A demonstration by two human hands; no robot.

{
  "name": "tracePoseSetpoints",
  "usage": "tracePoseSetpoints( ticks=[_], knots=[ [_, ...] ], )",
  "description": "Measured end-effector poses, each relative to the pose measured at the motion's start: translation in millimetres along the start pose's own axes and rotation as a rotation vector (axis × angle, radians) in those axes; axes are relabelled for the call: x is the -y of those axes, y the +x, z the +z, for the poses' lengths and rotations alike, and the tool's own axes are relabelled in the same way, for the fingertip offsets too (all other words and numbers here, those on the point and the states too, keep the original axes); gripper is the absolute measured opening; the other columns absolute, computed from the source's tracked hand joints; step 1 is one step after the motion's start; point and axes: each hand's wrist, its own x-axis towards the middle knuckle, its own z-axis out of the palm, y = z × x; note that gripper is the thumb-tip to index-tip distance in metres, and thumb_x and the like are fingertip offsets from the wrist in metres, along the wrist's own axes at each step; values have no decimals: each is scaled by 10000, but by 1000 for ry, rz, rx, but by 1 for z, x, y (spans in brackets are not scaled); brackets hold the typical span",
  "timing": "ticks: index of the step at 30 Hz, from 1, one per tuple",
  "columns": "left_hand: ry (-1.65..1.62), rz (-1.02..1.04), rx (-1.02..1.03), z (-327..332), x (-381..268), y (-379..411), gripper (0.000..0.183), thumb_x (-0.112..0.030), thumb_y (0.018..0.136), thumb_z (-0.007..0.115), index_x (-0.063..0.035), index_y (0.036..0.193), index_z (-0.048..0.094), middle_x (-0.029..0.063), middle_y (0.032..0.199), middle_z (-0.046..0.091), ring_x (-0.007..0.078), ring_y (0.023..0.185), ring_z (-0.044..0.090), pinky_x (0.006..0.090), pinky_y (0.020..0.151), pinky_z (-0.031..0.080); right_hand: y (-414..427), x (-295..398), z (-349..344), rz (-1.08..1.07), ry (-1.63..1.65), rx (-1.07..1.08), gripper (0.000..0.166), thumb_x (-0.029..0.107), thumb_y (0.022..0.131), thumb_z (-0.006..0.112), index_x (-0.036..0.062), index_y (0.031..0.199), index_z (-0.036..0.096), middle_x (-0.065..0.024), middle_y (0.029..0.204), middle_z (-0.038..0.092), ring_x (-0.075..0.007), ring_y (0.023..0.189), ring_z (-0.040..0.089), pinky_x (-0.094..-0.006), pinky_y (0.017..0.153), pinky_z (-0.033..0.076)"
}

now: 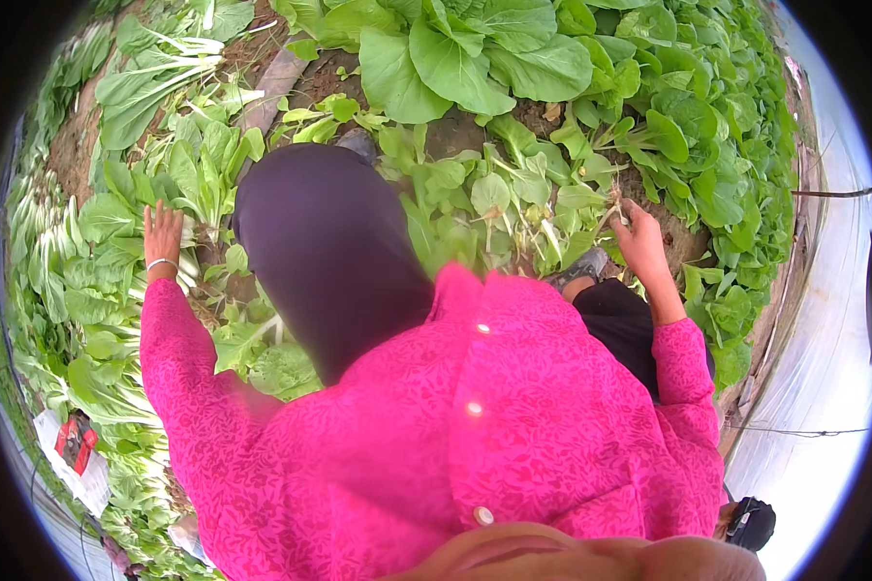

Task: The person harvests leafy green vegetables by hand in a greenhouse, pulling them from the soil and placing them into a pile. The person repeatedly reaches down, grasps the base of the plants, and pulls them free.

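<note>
My left hand (163, 236) lies flat with extended fingers against harvested leafy greens (109, 218), whose white stalks show beside it. A white bangle (162, 263) circles that wrist. On the right side, my right hand (638, 236) pinches a small leafy plant (581, 196) near its pale, soil-flecked roots. Just left of that hand, loose leaves and thin stalks (527, 210) litter the ground. My bent knee in dark trousers (320, 232) hides part of the soil between the hands. Below the right hand, a grey shoe (581, 267) is partly visible.
Large standing greens (472, 51) grow ahead and along the right. A flat grey strip (272, 87) crosses the soil. Plastic sheeting (821, 348) forms the right side. At lower left lies a white sack (94, 479) with red marking. Another person's dark cap (752, 523) shows lower right.
</note>
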Motion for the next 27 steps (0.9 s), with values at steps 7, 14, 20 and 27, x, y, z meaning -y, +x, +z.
tracePoseSetpoints(
  ticks=[7,14,20,27],
  knots=[
    [-398,-93,161,19,-22,42,542,-113,878,518,-184,1401,398,8,1539,239,238,1450,113,488,1157,174,8,-4,21,290,684,225,400,153,888,519,-58,1227,545,-94,1129,617,-177,1016,554,-303,948,404],
    [-344,-232,-164,44,-6,-19,482,-349,905,436,-241,1375,457,-140,1482,337,140,1428,206,478,1146,146,40,14,12,141,1011,226,332,202,936,561,18,1209,607,-34,1079,637,-96,883,547,-252,839,427],
    [-1238,-262,-747,-167,-14,-16,420,-142,890,603,-106,1303,538,63,1302,572,211,1223,517,384,1062,342,36,-19,-16,101,1034,88,305,193,901,629,10,1144,625,-38,1029,663,-113,901,619,-259,836,485],
    [-1671,110,-1090,-479,-101,-124,335,-82,925,568,63,1226,549,182,1221,601,259,1135,570,378,1013,410,46,-49,-31,-67,931,159,276,204,870,676,3,1055,636,-30,945,654,-89,776,589,-240,731,487]
  ],
)
